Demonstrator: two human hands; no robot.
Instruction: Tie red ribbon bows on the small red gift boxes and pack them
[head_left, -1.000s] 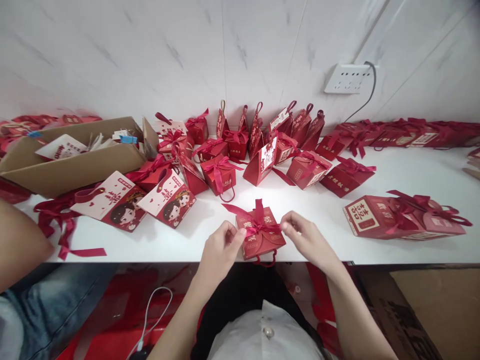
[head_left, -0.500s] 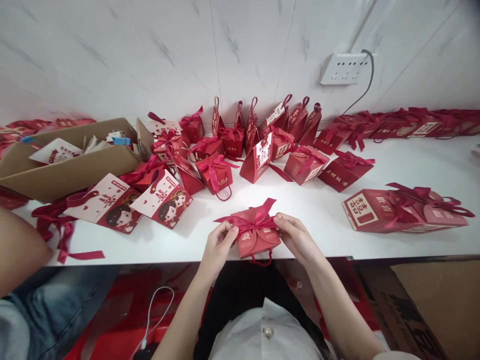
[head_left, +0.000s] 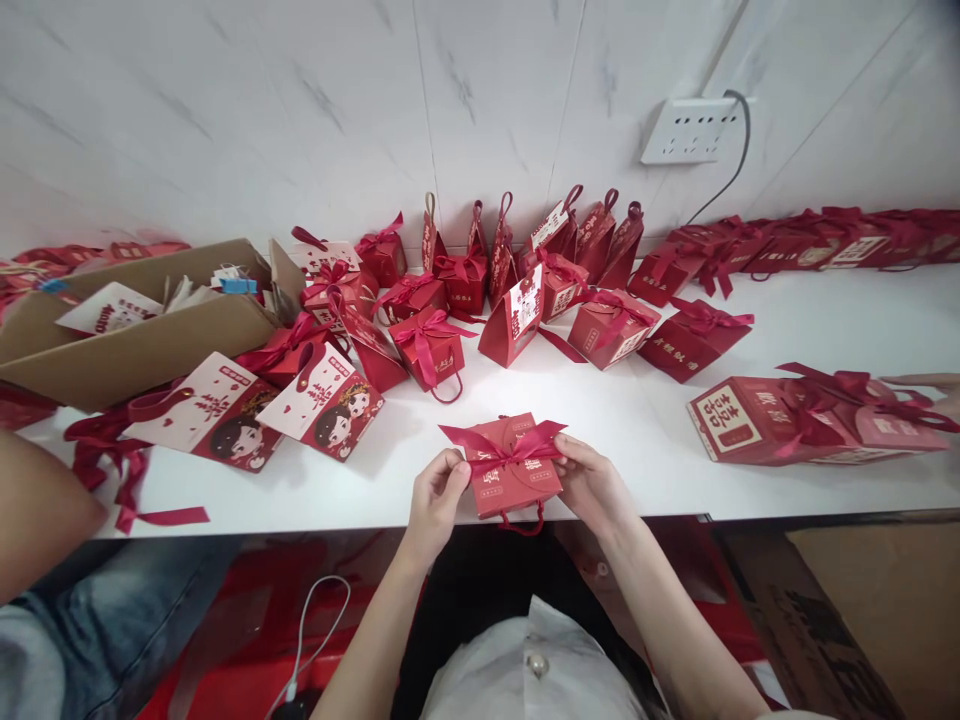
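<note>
A small red gift box [head_left: 514, 480] with a dark red ribbon bow [head_left: 504, 445] lies at the front edge of the white table [head_left: 645, 440], its cord handle hanging over the edge. My left hand [head_left: 439, 497] pinches the box's left side and the ribbon there. My right hand [head_left: 596, 485] grips the right side, thumb by the ribbon end. Both hands are closed on the box.
Several red gift boxes [head_left: 431, 345] with bows stand along the wall. Two flat cartoon-couple boxes [head_left: 326, 402] lie left, beside a cardboard carton [head_left: 127, 330]. Flat red boxes [head_left: 780, 420] lie right, where another person's fingers [head_left: 926, 385] show. A person's arm [head_left: 37, 510] is far left. A wall socket [head_left: 686, 130] hangs above.
My hands have drawn closer to the box and the ribbon ends have spread flatter across its top. Another person's fingers have appeared at the right edge.
</note>
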